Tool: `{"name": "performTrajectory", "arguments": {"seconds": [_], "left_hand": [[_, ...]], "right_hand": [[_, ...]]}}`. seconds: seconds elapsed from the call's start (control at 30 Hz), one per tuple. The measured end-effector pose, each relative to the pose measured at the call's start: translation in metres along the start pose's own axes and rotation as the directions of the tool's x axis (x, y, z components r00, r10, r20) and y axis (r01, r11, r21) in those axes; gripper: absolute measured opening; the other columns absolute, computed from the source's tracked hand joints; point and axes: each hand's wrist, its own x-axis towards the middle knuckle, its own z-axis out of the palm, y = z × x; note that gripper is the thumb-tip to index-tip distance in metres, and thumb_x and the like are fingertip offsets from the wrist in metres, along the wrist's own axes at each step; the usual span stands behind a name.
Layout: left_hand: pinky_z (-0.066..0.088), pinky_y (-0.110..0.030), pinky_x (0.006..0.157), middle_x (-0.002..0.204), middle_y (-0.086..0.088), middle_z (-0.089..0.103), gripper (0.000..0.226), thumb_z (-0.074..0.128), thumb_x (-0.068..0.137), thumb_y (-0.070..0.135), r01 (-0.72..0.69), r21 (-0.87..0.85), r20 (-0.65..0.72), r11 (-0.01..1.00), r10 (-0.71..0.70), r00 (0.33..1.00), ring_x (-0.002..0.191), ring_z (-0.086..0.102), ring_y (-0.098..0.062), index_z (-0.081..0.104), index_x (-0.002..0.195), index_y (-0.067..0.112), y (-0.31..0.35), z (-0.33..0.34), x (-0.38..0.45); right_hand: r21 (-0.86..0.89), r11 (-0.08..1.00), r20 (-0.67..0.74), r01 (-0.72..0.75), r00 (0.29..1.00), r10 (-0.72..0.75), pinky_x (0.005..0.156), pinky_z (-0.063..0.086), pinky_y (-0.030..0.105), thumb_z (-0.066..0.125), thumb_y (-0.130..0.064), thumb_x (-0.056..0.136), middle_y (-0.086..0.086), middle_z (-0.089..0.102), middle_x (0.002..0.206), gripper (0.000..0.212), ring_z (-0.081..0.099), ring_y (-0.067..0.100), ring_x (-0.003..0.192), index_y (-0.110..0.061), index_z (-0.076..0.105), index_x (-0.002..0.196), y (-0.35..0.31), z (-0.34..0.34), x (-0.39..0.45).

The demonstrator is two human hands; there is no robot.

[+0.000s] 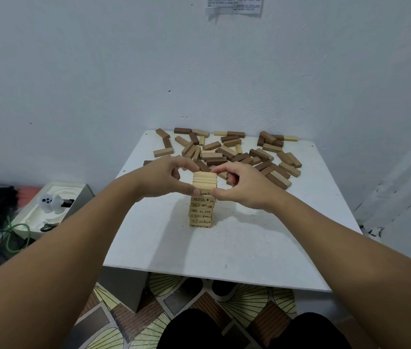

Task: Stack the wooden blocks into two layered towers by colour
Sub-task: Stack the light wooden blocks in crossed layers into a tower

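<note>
The left hand [167, 178] is curling around the left side of the top of the tower [202, 201], its thumb pressing the near face of the top layer and its fingers hooking over the far edge, so it is pinching the upper blocks between thumb and fingers. The right hand [242, 186] is doing the same from the right side, thumb meeting the near face just beside the left thumb and fingers bending over the far top edge. The tower is standing upright near the middle of the white table [262, 260], made only of pale blocks in crossed layers, with printed numbers showing on the block ends facing the camera; the digits are too small to read surely. Beyond the tower, a loose heap of blocks [227, 152] is lying scattered across the far part of the table, dark brown and pale pieces mixed and pointing every way, some resting on each other. A sheet of paper [234, 5] is hanging on the wall [98, 71] above. To the left of the table a white tray [48, 210] is sitting lower down, with a green cable [10, 233] trailing near it
</note>
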Motion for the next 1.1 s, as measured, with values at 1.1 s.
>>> {"name": "performTrajectory", "arguments": {"seconds": [1.1], "left_hand": [[0.039,-0.032,0.076,0.080,0.002,0.046,0.047,0.096,0.069,0.026,0.001,-0.241,-0.020,0.970,-0.006,1.000,0.080,0.046,-0.015,0.075,0.106,0.045,-0.021,0.007,0.008]], "right_hand": [[0.118,0.993,-0.007,0.022,1.000,-0.021,0.070,0.044,0.034,0.085,-0.045,0.079,-0.007,0.047,0.088,0.049,0.045,0.007,0.073,-0.042,0.067,0.124,0.009,0.000,-0.003]]}}
